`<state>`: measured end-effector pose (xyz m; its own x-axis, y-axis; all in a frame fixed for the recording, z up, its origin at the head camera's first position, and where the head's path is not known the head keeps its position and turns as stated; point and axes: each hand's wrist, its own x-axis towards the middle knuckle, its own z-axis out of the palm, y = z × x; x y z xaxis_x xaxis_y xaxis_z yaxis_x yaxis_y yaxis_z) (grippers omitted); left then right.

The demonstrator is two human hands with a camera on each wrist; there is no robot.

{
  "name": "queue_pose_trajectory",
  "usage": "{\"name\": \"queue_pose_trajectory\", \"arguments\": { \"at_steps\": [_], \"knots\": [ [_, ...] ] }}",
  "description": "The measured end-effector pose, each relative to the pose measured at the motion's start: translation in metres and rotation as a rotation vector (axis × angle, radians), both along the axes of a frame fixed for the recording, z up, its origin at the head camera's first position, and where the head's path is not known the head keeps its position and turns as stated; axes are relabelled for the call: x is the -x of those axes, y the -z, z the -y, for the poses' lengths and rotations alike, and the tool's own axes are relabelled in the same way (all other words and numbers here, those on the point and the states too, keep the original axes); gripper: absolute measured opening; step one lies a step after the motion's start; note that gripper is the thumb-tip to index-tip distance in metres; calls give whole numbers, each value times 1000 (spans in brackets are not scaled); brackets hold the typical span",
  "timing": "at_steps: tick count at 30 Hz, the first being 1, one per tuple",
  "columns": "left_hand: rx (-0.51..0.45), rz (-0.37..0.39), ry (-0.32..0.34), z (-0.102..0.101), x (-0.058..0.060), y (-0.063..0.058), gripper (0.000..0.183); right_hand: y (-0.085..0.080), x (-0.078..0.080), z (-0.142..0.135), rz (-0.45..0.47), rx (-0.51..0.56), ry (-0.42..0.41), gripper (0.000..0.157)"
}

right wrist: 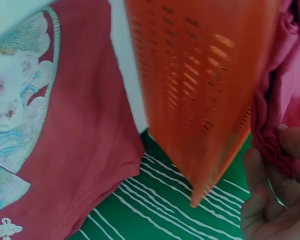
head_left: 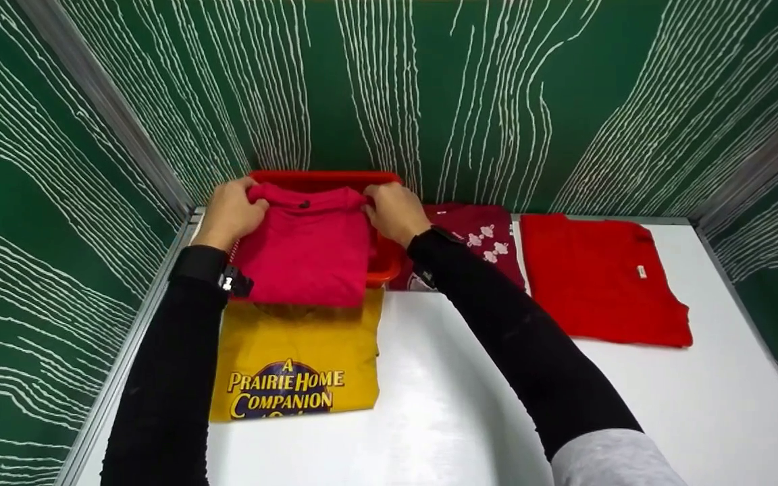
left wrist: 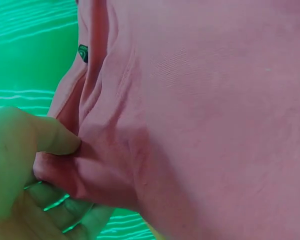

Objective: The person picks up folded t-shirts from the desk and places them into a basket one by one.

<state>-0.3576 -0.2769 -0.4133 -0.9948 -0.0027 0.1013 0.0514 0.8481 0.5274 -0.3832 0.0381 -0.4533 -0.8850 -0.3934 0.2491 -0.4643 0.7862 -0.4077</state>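
A folded pink shirt (head_left: 304,250) hangs between both hands, over a red plastic basket (head_left: 382,275) by the back wall. My left hand (head_left: 232,210) pinches its upper left corner near the collar; in the left wrist view the thumb presses the cloth against the fingers. The upper right corner is held by my right hand (head_left: 396,210), and the right wrist view shows bunched pink cloth between thumb and fingers. Most of the basket's inside is hidden behind the shirt. Just in front lies a folded yellow shirt (head_left: 355,337) with printed lettering, partly covered by the pink one.
Right of the basket lies a folded maroon shirt (head_left: 483,236) with pale flower decoration, partly behind the right forearm. Farther right, a folded red shirt (head_left: 598,283) rests on the white table (head_left: 429,378). Green walls (head_left: 483,88) with white wavy lines enclose the back and sides.
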Motion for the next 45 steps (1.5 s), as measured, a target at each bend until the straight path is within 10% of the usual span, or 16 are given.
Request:
{"name": "queue_pose_trajectory", "arguments": {
  "at_steps": [24, 45],
  "knots": [
    [214, 342, 40, -3, 23, 15, 42, 29, 2, 23, -28, -299, 11, 18],
    [290, 288, -3, -15, 32, 27, 11, 40, 11, 29, -43, -371, 19, 15]
  ]
}}
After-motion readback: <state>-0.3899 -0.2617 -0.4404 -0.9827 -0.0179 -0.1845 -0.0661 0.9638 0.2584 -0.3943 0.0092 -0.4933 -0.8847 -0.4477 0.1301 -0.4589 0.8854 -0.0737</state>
